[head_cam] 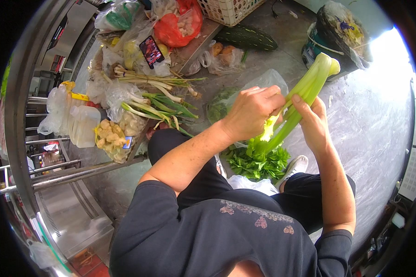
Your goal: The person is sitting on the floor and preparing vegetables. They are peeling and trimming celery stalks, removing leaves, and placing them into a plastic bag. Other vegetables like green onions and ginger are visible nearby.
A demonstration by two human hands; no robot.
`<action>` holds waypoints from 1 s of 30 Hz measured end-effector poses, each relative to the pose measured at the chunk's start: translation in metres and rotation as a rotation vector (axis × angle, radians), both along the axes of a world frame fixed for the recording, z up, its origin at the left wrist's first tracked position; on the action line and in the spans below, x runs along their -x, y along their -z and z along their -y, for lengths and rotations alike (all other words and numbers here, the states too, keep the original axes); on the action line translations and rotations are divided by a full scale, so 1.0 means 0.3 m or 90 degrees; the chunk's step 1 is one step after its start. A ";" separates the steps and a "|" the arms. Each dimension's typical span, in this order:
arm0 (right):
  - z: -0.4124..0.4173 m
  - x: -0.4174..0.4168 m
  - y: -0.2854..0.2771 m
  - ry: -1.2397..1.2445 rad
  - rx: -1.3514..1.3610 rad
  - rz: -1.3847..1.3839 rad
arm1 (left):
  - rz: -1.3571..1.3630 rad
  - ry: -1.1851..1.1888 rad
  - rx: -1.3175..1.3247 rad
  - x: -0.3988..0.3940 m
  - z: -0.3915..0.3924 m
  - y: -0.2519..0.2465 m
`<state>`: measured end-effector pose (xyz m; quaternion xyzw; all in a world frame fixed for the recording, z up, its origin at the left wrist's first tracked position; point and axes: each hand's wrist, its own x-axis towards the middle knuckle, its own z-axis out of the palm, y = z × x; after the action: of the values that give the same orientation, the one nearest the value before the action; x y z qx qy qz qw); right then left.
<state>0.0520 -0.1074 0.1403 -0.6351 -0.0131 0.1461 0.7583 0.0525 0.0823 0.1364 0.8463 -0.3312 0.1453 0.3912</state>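
A bunch of celery [312,81] slants across the space in front of me, its pale root end up and to the right. My right hand [313,119] is wrapped around its green stalks, thumb on top. Curled fingers of my left hand [258,107] grip the inner side of the same bunch, beside a small pale yellow leaf [269,128]. Dark green celery leaves [260,161] spread below, between my shoes. Part of the stalks is hidden behind my fingers. A clear plastic bag [268,81] with green vegetables lies behind my left hand.
Scallions [159,104], a bag of ginger [111,136], a phone [151,52] and a red bag [178,26] crowd the left side. A dark green gourd [248,38] and bagged potatoes [225,55] lie farther off. A bucket of scraps [308,52] stands at right; a metal rail [66,175] runs at left.
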 end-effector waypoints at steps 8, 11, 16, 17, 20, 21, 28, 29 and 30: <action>-0.005 0.002 0.000 0.103 -0.023 -0.018 | -0.001 -0.095 0.098 0.014 0.010 0.001; 0.058 -0.047 0.008 0.171 -0.108 -0.047 | -0.196 -0.104 0.252 -0.010 -0.007 0.051; 0.080 -0.074 -0.036 0.270 -0.154 -0.069 | -0.689 0.002 0.552 -0.027 -0.007 0.062; 0.084 -0.073 -0.034 0.255 -0.143 -0.069 | -0.754 0.016 0.584 -0.028 -0.008 0.062; 0.093 -0.062 -0.027 0.212 -0.107 -0.068 | -0.823 0.017 0.612 -0.039 -0.018 0.081; 0.093 -0.056 -0.026 0.197 -0.092 -0.068 | -0.832 0.021 0.623 -0.043 -0.021 0.081; 0.078 -0.046 -0.030 0.177 -0.031 -0.059 | -0.851 0.058 0.628 -0.044 -0.032 0.073; 0.077 -0.047 -0.029 0.179 -0.034 -0.061 | -0.848 0.042 0.616 -0.040 -0.025 0.063; 0.077 -0.048 -0.025 0.182 -0.036 -0.062 | -0.834 0.016 0.620 -0.036 -0.017 0.054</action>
<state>0.0665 -0.1306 0.1479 -0.6013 0.1103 0.0669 0.7885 0.0633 0.0875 0.1200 0.4906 0.0558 -0.2556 0.8311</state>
